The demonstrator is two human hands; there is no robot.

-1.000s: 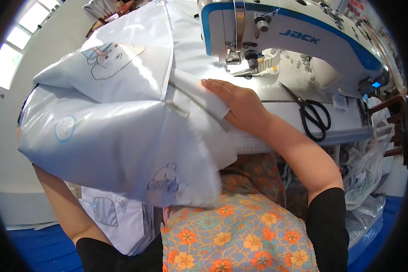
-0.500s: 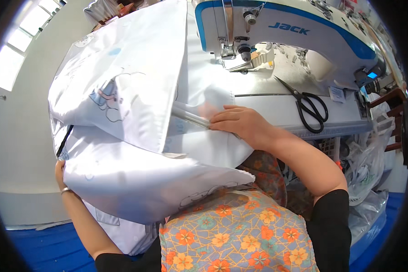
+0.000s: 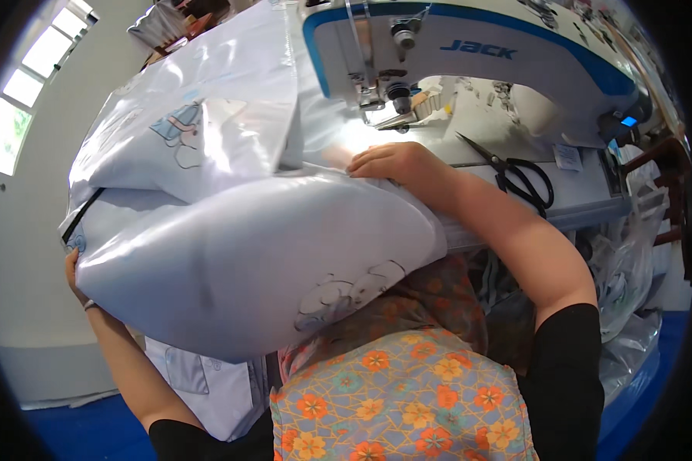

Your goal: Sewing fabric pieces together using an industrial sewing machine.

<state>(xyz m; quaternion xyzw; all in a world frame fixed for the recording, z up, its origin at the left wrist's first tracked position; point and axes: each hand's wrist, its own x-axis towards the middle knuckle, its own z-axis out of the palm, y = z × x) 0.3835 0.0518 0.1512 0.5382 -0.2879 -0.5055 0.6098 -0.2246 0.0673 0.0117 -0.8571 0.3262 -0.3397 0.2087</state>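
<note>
A large sheet of shiny white fabric (image 3: 231,238) with cartoon prints spreads over the sewing table and bulges down toward my lap. At its far left edge, my left hand (image 3: 73,273) grips the fabric beside a black strip (image 3: 83,215); most of its fingers are hidden behind the cloth. My right hand (image 3: 400,163) lies on the fabric just before the sewing machine's needle area, fingers stretched out to the left and resting on a fold. The white and blue sewing machine (image 3: 477,58) stands above, its presser foot (image 3: 370,100) close beyond my right fingertips.
Black-handled scissors (image 3: 519,173) lie on the table right of my right forearm, beside a small white label (image 3: 567,157). Clear plastic bags (image 3: 627,269) hang at the right. A folded pale garment (image 3: 215,388) sits below the fabric, left of my floral apron (image 3: 407,399).
My right hand has moved away from me, toward the needle, and the fabric has shifted with it. A pale ridged fold seen earlier is now covered. My left hand has moved slightly left and up.
</note>
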